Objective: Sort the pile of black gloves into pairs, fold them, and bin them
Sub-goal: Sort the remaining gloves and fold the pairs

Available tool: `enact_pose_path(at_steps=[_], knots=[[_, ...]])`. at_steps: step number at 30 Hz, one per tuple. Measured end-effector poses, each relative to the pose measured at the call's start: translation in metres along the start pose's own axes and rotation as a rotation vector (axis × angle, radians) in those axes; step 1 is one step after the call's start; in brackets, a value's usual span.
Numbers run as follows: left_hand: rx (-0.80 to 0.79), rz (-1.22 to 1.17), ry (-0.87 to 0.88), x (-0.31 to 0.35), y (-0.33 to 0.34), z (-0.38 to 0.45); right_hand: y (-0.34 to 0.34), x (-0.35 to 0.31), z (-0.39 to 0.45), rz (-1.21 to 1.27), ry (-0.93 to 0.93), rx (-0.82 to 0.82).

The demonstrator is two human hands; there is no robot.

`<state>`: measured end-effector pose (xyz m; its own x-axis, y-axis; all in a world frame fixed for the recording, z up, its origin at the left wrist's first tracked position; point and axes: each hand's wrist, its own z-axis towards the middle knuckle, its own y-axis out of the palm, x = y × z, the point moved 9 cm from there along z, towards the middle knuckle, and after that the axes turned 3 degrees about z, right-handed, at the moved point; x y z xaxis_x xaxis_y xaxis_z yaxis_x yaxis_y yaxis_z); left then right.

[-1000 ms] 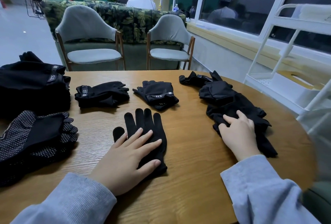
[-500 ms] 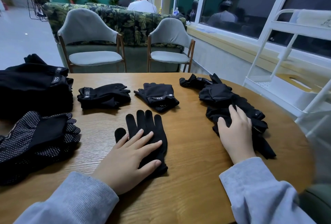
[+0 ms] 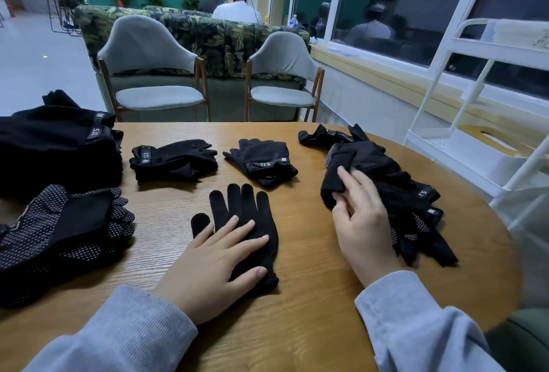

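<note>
While the left hand (image 3: 214, 258) lies flat with straight fingers on a plain black glove (image 3: 246, 223), the right hand (image 3: 361, 217) reaches into the unsorted pile (image 3: 386, 181) on the right part of the wooden table (image 3: 312, 327). Its fingers are curled round the near-left edge of a black glove at the top of this pile, and the thumb seems to pinch the fabric from below, though the dark cloth makes this hard to confirm.

The plain glove lies in the middle of the table, palm side down or up I cannot say. Its long axis runs away from the person, the fingertips pointing to the far edge and the cuff under the left palm. The pile lies to the right of it, apart from it, with bare wood between. So the right hand is clearly the nearer one to the pile, and a partner glove would have to travel to the left, across this gap, and be turned until its fingers point the same way.

Further back lie two folded pairs (image 3: 175, 160), side by side. On the left are a dotted glove bundle (image 3: 62, 232) and a tall black stack (image 3: 56, 148). I judge the step in hand is the search for a match.
</note>
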<state>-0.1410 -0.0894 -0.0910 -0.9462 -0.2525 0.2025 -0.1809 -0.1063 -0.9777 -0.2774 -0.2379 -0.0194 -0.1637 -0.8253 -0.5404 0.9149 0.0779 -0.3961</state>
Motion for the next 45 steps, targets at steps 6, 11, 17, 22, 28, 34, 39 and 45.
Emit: enact_pose_path(at_steps=[6, 11, 17, 22, 28, 34, 39, 45], knots=[[0.337, -0.164, 0.083, 0.001, -0.025, -0.004, 0.006, -0.023, -0.002, 0.097, -0.044, 0.002], [0.493, -0.333, 0.083, 0.009, -0.044, -0.008, 0.023, -0.043, -0.009, 0.152, -0.085, -0.013], [0.528, -0.463, -0.007, 0.02, -0.047, 0.001, 0.044, -0.065, -0.018, 0.225, -0.186, -0.183], [0.557, -0.535, -0.085, 0.007, -0.049, -0.004, 0.048, -0.047, -0.016, 0.238, 0.019, -0.304], [0.555, -0.693, -0.1, 0.0, -0.048, -0.009, 0.06, -0.031, -0.019, 0.169, 0.031, -0.488], [0.487, -0.866, -0.025, 0.007, -0.046, -0.005, 0.042, -0.042, -0.013, 0.15, -0.114, -0.303], [0.574, -0.896, 0.092, 0.006, -0.055, -0.006, 0.043, -0.052, -0.001, 0.188, -0.181, -0.33], [0.653, -0.808, 0.069, -0.022, -0.062, -0.004, 0.075, -0.058, 0.012, 0.177, -0.183, -0.507]])
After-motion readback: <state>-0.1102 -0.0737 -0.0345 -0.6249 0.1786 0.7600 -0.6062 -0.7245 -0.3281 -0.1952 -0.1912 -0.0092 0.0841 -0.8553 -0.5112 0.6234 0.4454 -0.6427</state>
